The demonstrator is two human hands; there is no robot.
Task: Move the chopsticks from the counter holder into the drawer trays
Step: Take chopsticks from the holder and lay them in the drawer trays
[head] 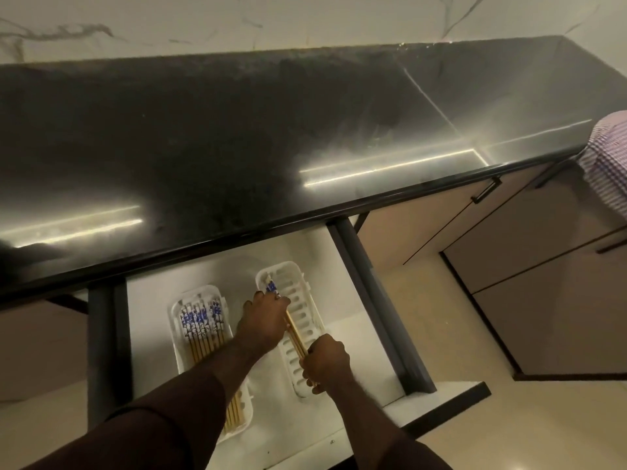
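Chopsticks lie between my two hands, their long axis running near to far along the right tray in the open drawer, and that line is what the next move turns on, as I judge it: they need only go straight down into the tray, not turn. My left hand is closed over the far part of the bundle, just short of the blue-patterned tops, which point away from me. My right hand is closed around the plain wooden tips at the near end, low over the tray's near half. So the sticks sit directly under and between both palms, already over the slotted floor; whether they touch it yet I cannot tell. Left of them, apart, the left tray holds a full row of matching chopsticks, laid the same way. Beyond the drawer, the part of the dark counter in view shows no holder.
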